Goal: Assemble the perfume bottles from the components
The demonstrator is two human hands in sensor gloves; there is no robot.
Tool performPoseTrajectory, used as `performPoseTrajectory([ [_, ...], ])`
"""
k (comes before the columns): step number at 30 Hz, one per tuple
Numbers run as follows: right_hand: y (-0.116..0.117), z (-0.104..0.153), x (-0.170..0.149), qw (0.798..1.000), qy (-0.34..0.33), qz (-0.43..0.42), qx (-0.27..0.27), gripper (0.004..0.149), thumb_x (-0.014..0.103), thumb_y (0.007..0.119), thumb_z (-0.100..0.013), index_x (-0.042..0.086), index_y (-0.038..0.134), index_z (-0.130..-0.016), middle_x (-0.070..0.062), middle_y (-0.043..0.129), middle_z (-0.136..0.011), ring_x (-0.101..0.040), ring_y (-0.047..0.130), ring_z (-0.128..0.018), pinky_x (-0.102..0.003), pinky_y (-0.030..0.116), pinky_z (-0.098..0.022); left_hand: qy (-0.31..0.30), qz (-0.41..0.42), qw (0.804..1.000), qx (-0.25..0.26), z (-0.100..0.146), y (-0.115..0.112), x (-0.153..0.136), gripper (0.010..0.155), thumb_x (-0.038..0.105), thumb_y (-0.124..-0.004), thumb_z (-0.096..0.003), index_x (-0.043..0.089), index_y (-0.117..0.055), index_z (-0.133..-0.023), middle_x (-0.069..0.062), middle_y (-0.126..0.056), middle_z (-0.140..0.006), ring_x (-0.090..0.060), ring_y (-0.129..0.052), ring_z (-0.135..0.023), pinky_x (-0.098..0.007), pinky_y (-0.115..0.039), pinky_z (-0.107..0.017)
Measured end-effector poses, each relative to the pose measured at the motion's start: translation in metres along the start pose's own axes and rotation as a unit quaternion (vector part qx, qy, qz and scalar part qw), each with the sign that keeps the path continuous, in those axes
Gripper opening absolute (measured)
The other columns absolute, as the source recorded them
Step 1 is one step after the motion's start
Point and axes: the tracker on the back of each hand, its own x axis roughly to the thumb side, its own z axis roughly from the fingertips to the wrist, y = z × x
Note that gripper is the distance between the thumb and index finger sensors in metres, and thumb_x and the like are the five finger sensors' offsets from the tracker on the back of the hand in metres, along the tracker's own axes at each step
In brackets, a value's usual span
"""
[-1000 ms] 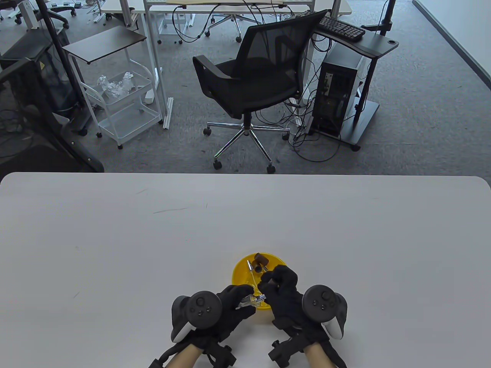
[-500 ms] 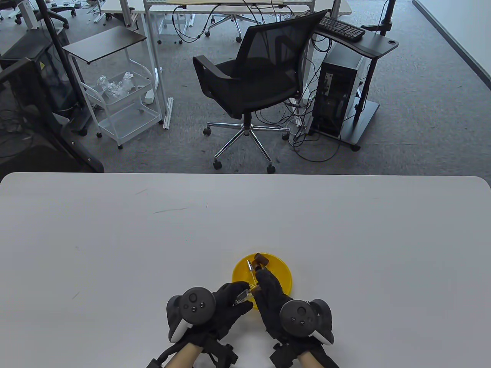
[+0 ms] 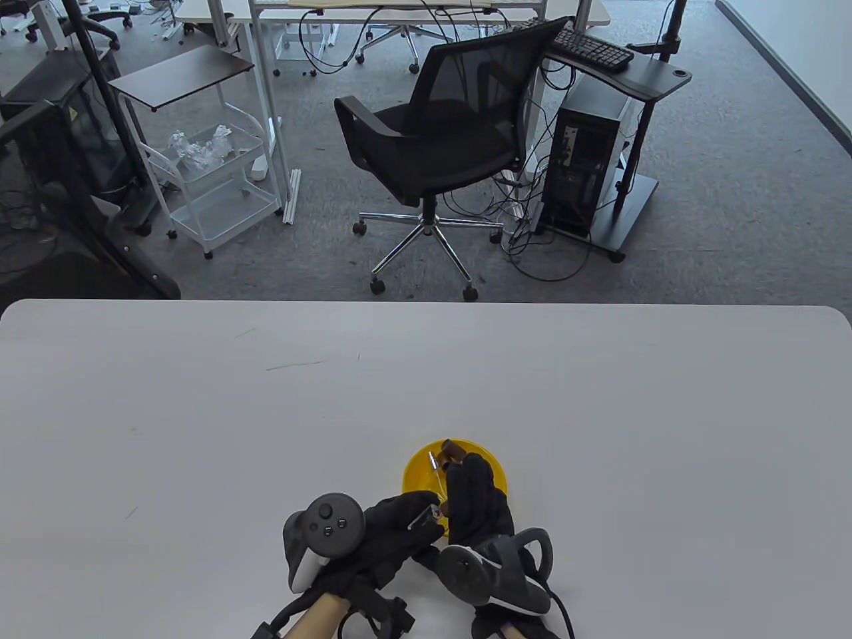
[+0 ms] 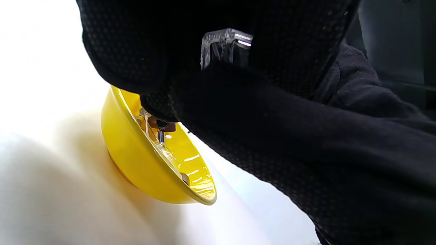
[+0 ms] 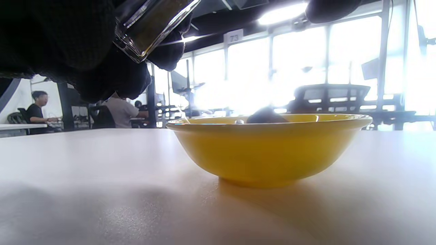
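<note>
On the white worktop (image 3: pixel 200 413), a yellow bowl (image 3: pixel 496 476) sits at 6 o'clock holding spare caps and sprayers. Left hand (image 3: pixel 393 532) fingers pinch the clear bottle (image 3: pixel 424 516) at the bowl's 7 o'clock rim; right hand (image 3: pixel 476 506) fingers grip its neck fitting. Judged step: seating 1 sprayer; next calls for a firm, aligned twist

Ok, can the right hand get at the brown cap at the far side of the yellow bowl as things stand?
Probably not right away. The right hand is over the yellow bowl, just short of the brown cap, and nothing blocks the way, but its fingers look occupied at the clear bottle that the left hand grips.
</note>
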Motion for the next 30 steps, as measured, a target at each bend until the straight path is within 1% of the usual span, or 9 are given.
performPoseTrajectory([
  [2,0.001,0.000,0.000,1.000,-0.001,0.015,-0.003,0.122,0.063,0.075,-0.050,-0.008,-0.012,-0.099,-0.041,-0.004,-0.106,-0.060,0.022,-0.100,-0.071,0.049,-0.067,-0.004,0.001,1.000,-0.003,0.000,-0.001,0.000,0.051,0.047,-0.087,-0.0450,0.028,-0.084,-0.093,0.000,-0.096,-0.083,-0.023,-0.102,-0.062,-0.036,-0.090,-0.046],
  [5,0.003,0.000,-0.002,1.000,-0.001,0.010,-0.003,0.121,0.062,0.075,-0.051,-0.009,-0.009,-0.100,-0.041,0.001,-0.107,-0.060,0.028,-0.100,-0.070,0.050,-0.067,-0.001,-0.001,1.000,-0.003,-0.001,-0.004,-0.001,0.051,0.047,-0.087,-0.0452,0.027,-0.084,-0.092,-0.002,-0.096,-0.083,-0.023,-0.102,-0.062,-0.036,-0.090,-0.046],
  [7,0.004,0.000,-0.003,1.000,-0.005,0.005,-0.011,0.119,0.062,0.075,-0.052,-0.010,-0.004,-0.102,-0.041,0.012,-0.108,-0.060,0.039,-0.099,-0.067,0.053,-0.066,0.001,0.005,1.000,-0.005,-0.001,-0.005,-0.002,0.051,0.047,-0.087,-0.0453,0.027,-0.084,-0.092,-0.002,-0.096,-0.083,-0.023,-0.102,-0.062,-0.036,-0.090,-0.046],
  [8,0.004,0.001,-0.003,1.000,-0.009,0.005,-0.021,0.117,0.062,0.076,-0.052,-0.010,-0.001,-0.104,-0.040,0.021,-0.108,-0.058,0.048,-0.097,-0.065,0.056,-0.066,0.001,0.008,1.000,-0.005,-0.001,-0.005,-0.002,0.051,0.046,-0.087,-0.0452,0.026,-0.084,-0.092,-0.002,-0.096,-0.083,-0.023,-0.102,-0.062,-0.036,-0.089,-0.046],
  [11,0.003,0.001,-0.003,0.999,-0.009,0.015,-0.028,0.114,0.062,0.076,-0.051,-0.010,0.006,-0.105,-0.037,0.034,-0.104,-0.052,0.066,-0.088,-0.059,0.064,-0.063,-0.002,0.008,1.000,-0.008,-0.001,-0.007,-0.001,0.051,0.047,-0.086,-0.0454,0.026,-0.084,-0.092,-0.002,-0.096,-0.082,-0.023,-0.102,-0.062,-0.036,-0.089,-0.046],
  [15,0.000,0.005,-0.008,0.999,-0.018,0.033,-0.033,0.113,0.066,0.077,-0.049,-0.008,0.015,-0.106,-0.033,0.047,-0.099,-0.042,0.079,-0.078,-0.053,0.073,-0.056,-0.006,0.017,1.000,-0.016,0.000,-0.014,-0.002,0.052,0.047,-0.086,-0.0458,0.025,-0.084,-0.093,-0.002,-0.096,-0.082,-0.023,-0.102,-0.062,-0.036,-0.089,-0.046],
  [21,-0.005,0.006,-0.009,0.997,-0.030,0.044,-0.054,0.111,0.069,0.080,-0.046,-0.006,0.025,-0.106,-0.028,0.057,-0.092,-0.029,0.086,-0.064,-0.046,0.079,-0.048,-0.020,0.015,1.000,-0.013,0.001,-0.014,0.002,0.053,0.047,-0.085,-0.0457,0.025,-0.083,-0.093,-0.003,-0.095,-0.082,-0.023,-0.102,-0.062,-0.036,-0.089,-0.046],
  [30,-0.007,0.005,-0.011,0.997,-0.032,0.050,-0.050,0.108,0.070,0.080,-0.044,-0.003,0.029,-0.105,-0.024,0.061,-0.086,-0.019,0.088,-0.054,-0.040,0.081,-0.041,-0.025,0.012,0.999,-0.016,0.001,-0.016,0.002,0.053,0.046,-0.085,-0.0457,0.024,-0.083,-0.093,-0.004,-0.095,-0.082,-0.024,-0.102,-0.062,-0.036,-0.089,-0.045],
])
